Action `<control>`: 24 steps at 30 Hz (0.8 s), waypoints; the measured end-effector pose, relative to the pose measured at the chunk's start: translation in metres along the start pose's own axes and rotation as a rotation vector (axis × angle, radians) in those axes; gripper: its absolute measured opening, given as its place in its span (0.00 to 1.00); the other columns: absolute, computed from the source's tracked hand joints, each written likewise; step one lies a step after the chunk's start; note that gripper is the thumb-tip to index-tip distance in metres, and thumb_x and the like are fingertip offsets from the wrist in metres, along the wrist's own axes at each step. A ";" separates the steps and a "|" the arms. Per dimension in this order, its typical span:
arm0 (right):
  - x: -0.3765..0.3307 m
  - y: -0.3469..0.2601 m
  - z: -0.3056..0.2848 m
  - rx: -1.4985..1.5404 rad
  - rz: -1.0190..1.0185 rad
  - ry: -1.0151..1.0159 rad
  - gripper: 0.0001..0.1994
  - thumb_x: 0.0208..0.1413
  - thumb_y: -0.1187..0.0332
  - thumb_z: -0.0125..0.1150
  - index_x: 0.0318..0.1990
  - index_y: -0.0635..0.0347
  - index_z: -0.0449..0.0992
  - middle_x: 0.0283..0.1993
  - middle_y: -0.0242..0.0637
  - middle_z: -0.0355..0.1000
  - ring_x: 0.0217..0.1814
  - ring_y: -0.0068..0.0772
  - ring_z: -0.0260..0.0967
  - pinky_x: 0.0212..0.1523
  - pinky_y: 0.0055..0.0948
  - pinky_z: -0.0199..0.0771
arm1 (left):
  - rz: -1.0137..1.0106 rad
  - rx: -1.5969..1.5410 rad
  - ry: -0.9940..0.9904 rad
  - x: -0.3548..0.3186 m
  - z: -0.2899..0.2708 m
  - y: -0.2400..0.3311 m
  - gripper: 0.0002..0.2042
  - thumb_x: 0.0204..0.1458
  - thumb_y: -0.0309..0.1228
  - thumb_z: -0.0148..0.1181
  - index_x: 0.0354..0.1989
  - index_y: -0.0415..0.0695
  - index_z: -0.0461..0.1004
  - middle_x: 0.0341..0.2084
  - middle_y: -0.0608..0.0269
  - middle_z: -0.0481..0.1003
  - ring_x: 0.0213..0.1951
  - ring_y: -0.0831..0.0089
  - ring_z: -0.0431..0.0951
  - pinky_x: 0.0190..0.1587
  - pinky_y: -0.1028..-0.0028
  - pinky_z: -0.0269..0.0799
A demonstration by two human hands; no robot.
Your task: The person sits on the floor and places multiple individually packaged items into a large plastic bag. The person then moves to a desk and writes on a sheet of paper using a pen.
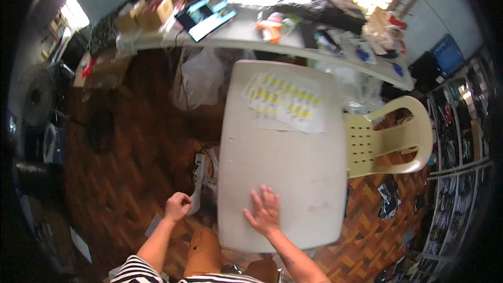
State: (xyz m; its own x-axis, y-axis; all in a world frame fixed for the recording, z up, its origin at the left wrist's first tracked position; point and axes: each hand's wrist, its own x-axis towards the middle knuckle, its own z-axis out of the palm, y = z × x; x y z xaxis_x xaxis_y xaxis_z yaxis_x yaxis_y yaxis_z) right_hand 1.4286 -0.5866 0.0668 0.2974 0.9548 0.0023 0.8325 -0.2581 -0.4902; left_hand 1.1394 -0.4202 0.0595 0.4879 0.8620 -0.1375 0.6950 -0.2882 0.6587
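My right hand (265, 210) lies with spread fingers on the near part of a white plastic table (283, 167). Left of the table's edge, my left hand (178, 207) is raised with its fingers curled together. What it holds, if anything, I cannot make out. A pale, blurred strip (194, 204) shows right beside those fingers; whether they touch it is unclear. On the far half of the table are overlapping white paper sheets (285, 102) with rows of yellow marks, apart from both hands.
A cream plastic chair (387, 141) stands against the table's right side. Beyond runs a long cluttered workbench (241, 34) with a blue-screened device (204, 18). A standing fan (36, 94) is at left, filled shelves (461, 188) at right. A whitish long object (199, 170) lies low beside the table.
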 end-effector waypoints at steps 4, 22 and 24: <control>-0.001 0.018 -0.046 0.354 -0.163 -0.134 0.41 0.50 0.50 0.66 0.69 0.49 0.55 0.73 0.47 0.49 0.77 0.52 0.40 0.73 0.51 0.39 | 0.237 0.285 -0.005 -0.038 -0.069 0.151 0.12 0.40 0.21 0.59 0.36 0.44 0.73 0.32 0.57 0.76 0.35 0.57 0.78 0.42 0.62 0.74; -0.042 0.147 -0.204 0.897 -0.082 -0.406 0.08 0.58 0.73 0.63 0.43 0.64 0.78 0.39 0.35 0.79 0.38 0.24 0.76 0.35 0.25 0.78 | 0.276 0.013 0.953 -0.123 0.095 0.324 0.22 0.51 0.27 0.58 0.56 0.41 0.65 0.56 0.52 0.66 0.58 0.52 0.65 0.62 0.56 0.57; -0.010 0.177 -0.205 0.802 -0.038 -0.417 0.07 0.58 0.73 0.62 0.43 0.65 0.77 0.38 0.35 0.79 0.37 0.23 0.75 0.33 0.24 0.78 | 0.019 -0.064 1.009 -0.116 0.164 0.267 0.25 0.53 0.32 0.56 0.59 0.40 0.63 0.60 0.52 0.62 0.62 0.51 0.61 0.64 0.54 0.53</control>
State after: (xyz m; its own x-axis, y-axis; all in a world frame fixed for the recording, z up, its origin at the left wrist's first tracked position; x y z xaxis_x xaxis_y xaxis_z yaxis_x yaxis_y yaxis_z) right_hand 1.6682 -0.6722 0.1585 -0.0473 0.9767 -0.2092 0.2156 -0.1945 -0.9569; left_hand 1.3549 -0.6657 0.1297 -0.1967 0.8161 0.5434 0.6479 -0.3078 0.6968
